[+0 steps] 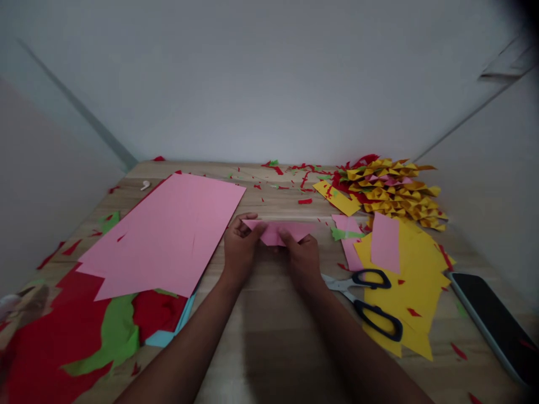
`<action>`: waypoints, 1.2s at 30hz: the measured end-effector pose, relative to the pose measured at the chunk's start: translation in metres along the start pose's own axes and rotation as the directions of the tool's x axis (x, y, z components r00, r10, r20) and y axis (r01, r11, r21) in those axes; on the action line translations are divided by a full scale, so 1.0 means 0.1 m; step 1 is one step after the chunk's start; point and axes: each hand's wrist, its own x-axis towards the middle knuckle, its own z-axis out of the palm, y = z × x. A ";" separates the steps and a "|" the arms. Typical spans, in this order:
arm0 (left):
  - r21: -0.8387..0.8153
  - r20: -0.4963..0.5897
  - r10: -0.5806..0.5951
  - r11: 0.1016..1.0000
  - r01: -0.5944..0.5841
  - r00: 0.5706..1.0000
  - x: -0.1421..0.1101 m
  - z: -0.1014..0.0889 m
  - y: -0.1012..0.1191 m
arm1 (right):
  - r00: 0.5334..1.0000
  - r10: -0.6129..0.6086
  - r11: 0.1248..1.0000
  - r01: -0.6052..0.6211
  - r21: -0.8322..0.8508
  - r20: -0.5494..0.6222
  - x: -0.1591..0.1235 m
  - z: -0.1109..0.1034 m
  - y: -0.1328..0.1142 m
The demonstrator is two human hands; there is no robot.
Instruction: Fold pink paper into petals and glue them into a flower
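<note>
A small folded pink paper piece [278, 230] lies on the wooden table [269, 314] in the middle. My left hand [240, 247] pinches its left end, fingers closed on the fold. My right hand [302, 259] presses and grips its right lower edge. Both forearms reach in from the bottom of the view.
A large pink sheet [168, 233] lies to the left over red, green and blue paper [84, 331]. Black-handled scissors [370, 297] rest on yellow sheets [412, 280] to the right. A pile of folded yellow pieces [391, 191] sits far right, a phone [497, 325] near the right edge.
</note>
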 end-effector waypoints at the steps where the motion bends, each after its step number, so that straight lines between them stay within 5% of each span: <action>1: 0.012 0.019 0.011 1.000 -0.011 1.000 0.00 0.00 0.01 | 1.000 -0.016 1.000 0.017 -0.026 0.011 0.00 -0.01 -0.02; 10: 0.110 0.176 0.034 0.992 -0.054 0.984 -0.08 0.07 0.06 | 0.993 -0.080 0.995 0.074 0.067 0.082 -0.02 -0.02 -0.05; 18: 0.026 0.163 -0.014 1.000 0.010 0.987 -0.09 0.05 0.08 | 0.993 -0.101 0.995 0.102 -0.018 0.055 -0.04 0.01 -0.12; 36: 0.092 0.250 0.077 0.990 -0.103 0.965 -0.11 0.05 0.10 | 0.990 -0.136 0.991 0.136 0.001 0.032 -0.07 -0.01 -0.10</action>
